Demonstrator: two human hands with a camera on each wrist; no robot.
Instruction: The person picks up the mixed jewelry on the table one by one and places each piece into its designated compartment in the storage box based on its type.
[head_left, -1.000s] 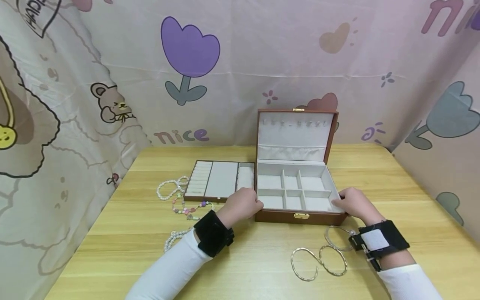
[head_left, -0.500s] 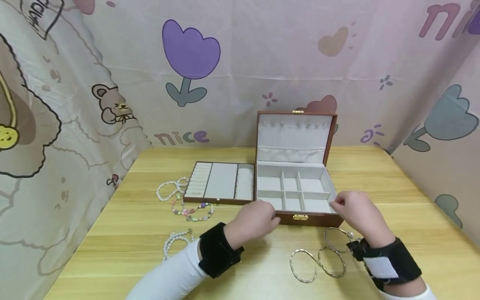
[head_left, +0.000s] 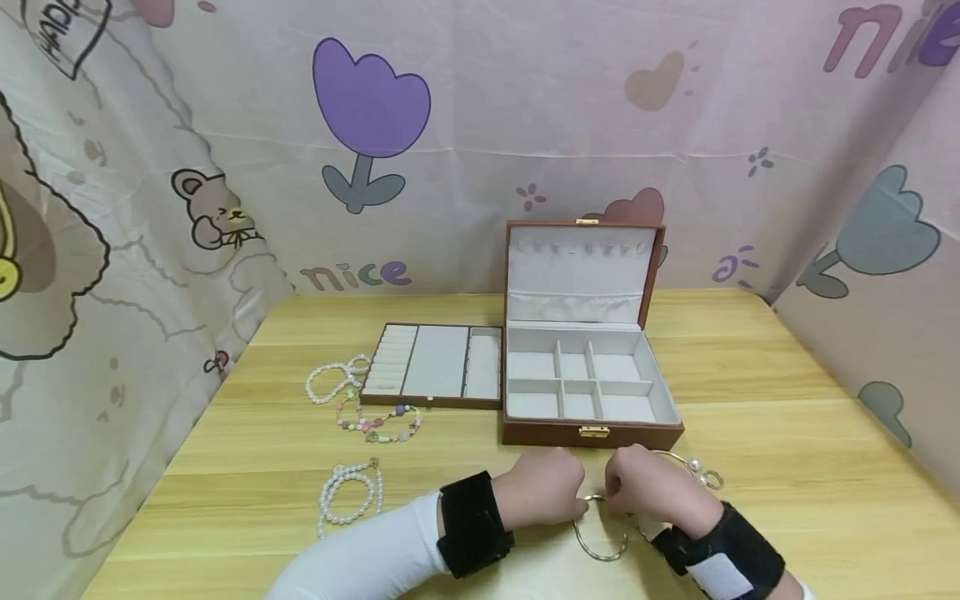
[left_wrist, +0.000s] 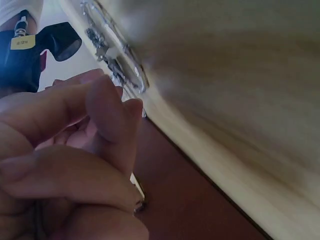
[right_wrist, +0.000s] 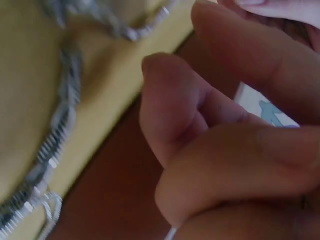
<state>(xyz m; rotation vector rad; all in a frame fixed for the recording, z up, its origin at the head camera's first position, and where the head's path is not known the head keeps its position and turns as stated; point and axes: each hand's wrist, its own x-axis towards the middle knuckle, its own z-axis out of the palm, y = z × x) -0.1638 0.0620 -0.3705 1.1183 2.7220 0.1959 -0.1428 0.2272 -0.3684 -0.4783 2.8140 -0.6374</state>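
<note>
Left hand [head_left: 542, 486], one: fingers bent, tips in a narrow gap. Right hand [head_left: 660, 486], one: fingers loosely curled, thumb slightly apart. Between them we list one gold-toned bangle [head_left: 600, 558], lying on the table [head_left: 757, 375]; we cannot tell whether either hand touches it. Beyond the right hand: one pearl-ended bangle [head_left: 693, 464]. Behind: one raised-lid box [head_left: 547, 434], six compartments; one tray [head_left: 440, 358] beside it.
</note>
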